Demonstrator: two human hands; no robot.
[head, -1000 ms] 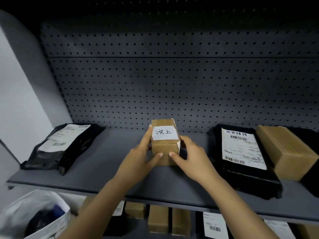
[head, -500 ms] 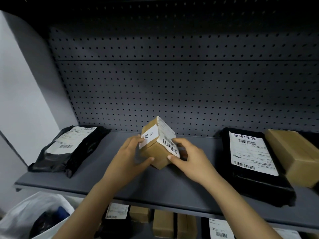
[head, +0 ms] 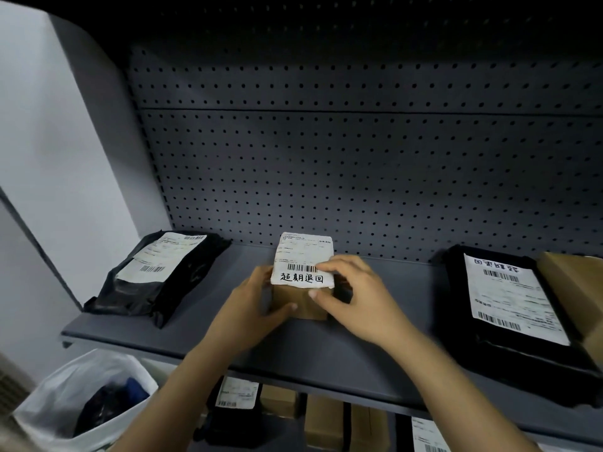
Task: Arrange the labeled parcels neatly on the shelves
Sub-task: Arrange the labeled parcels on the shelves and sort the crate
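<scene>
Now | box (head: 300, 305) sits mid-shelf (head: 326, 353) between our hands | left hand (head: 248, 308) grips its left side, fingers curled | right hand (head: 355, 298) pinches its top right edge | on its label (head: 303, 259) we read a barcode and handwritten 超期退回 | left bag (head: 169, 282) and right bag (head: 463, 305) lie well apart, labels up

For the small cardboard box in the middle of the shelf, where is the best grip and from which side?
Grip the small cardboard box by its left and right side faces, coming in from the open front of the shelf. It stands upright with flat sides, and its label covers the top, so side holds likely keep the print readable.
</scene>
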